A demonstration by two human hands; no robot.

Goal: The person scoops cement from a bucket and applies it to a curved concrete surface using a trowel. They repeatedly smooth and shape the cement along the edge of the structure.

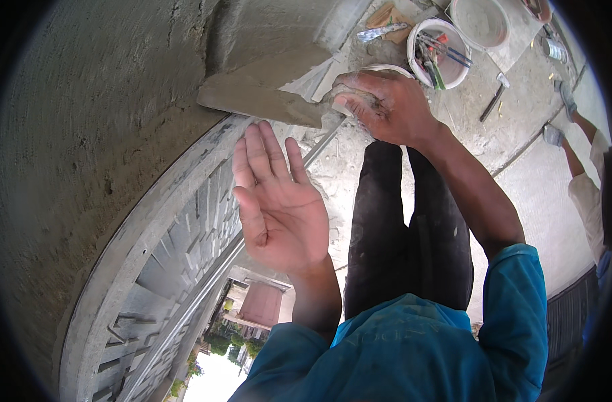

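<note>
The left hand (pixel 283 211) is empty and spread, palm up, fingers extended, below the broad, flat, mortar-coated grey plate (pixel 258 98). The right hand (pixel 390 107) is closed around a pale, mortar-smeared grip (pixel 343 106), beside the plate's right end. The plate looks like a trowel blade, its far end at or near the rough grey plastered wall (pixel 98 141); whether it touches cannot be told.

The wall carries a damp-looking grey coat over most of its visible face, so covering seems well advanced there. Ridges, pits and uneven patches suggest that smoothing is unfinished, and the mortar on the plate suggests material remains to be used. Along the wall's edge, the curved pale grey border (pixel 127 244) is streaked, and it is unclear whether it is finished. Beside it stands a grey slatted metal grille (pixel 180 251).

Farther out, a round white bucket (pixel 416 35) filled with tools and a dark-handled hammer-like tool (pixel 495 98) lie on the dusty pale concrete floor (pixel 527 177).

The right fist hides most of the grip and its join with the plate. The wall runs into the dark fisheye rim, and another person at the right edge is cut off.
</note>
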